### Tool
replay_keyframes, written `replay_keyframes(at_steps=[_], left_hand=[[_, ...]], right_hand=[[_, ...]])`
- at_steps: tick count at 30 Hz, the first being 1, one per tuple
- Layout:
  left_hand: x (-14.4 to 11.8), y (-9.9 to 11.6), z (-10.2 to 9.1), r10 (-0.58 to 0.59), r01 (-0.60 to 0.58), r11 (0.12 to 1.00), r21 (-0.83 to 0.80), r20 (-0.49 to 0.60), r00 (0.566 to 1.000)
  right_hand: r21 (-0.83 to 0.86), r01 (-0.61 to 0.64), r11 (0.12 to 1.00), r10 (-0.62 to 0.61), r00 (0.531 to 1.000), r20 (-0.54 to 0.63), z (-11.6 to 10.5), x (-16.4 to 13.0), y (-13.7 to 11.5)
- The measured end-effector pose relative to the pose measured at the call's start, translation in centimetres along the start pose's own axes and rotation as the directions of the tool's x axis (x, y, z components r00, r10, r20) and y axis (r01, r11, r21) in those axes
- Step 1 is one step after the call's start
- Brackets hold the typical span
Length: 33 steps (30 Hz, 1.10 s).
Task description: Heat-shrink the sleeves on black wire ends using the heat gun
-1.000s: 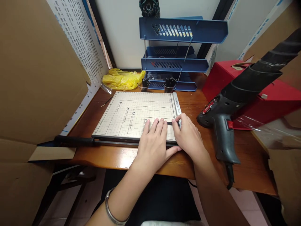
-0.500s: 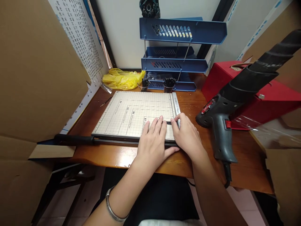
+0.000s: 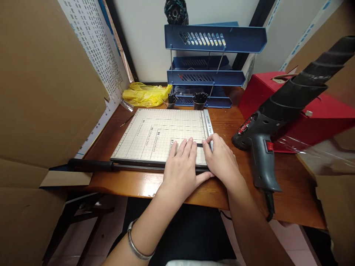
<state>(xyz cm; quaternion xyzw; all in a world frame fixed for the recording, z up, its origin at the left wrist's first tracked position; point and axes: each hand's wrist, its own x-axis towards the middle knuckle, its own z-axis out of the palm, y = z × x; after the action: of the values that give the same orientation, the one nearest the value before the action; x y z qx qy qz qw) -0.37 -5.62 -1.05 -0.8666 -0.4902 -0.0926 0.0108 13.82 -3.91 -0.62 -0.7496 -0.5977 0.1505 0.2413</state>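
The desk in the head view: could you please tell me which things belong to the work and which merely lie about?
In use:
left hand
right hand
black strip
paper cutter

Lying about:
heat gun
blue trays
yellow bag
red box

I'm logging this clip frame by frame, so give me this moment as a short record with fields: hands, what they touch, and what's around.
left hand: left hand flat on the grey gridded paper-cutter board, fingers by a small thin black strip
right hand: right hand, fingertips at the strip's other end, beside the board's ruler edge
cutter arm: black handle lying along the near edge
right of board: grey heat gun, red box
behind: blue stacked trays, yellow plastic bag
surface: brown wooden table
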Motion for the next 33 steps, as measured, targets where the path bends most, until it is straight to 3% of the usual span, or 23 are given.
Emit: replay_keyframes(at_steps=[19, 28, 33], left_hand=[[-0.25, -0.09, 0.72, 0.002, -0.006, 0.999, -0.040, -0.100, 0.995], [-0.31, -0.24, 0.74, 0.013, -0.017, 0.999, -0.034, -0.088, 0.996], [-0.32, -0.26, 0.94, 0.012, -0.017, 0.999, -0.048, -0.121, 0.993]], right_hand=[[-0.037, -0.010, 0.999, 0.010, 1.000, 0.007, 0.04, 0.05, -0.08], [-0.037, -0.022, 0.999, 0.023, 1.000, 0.016, -0.02, 0.03, -0.16], [0.105, -0.027, 0.994, 0.024, 0.999, 0.028, -0.25, 0.02, 0.15]])
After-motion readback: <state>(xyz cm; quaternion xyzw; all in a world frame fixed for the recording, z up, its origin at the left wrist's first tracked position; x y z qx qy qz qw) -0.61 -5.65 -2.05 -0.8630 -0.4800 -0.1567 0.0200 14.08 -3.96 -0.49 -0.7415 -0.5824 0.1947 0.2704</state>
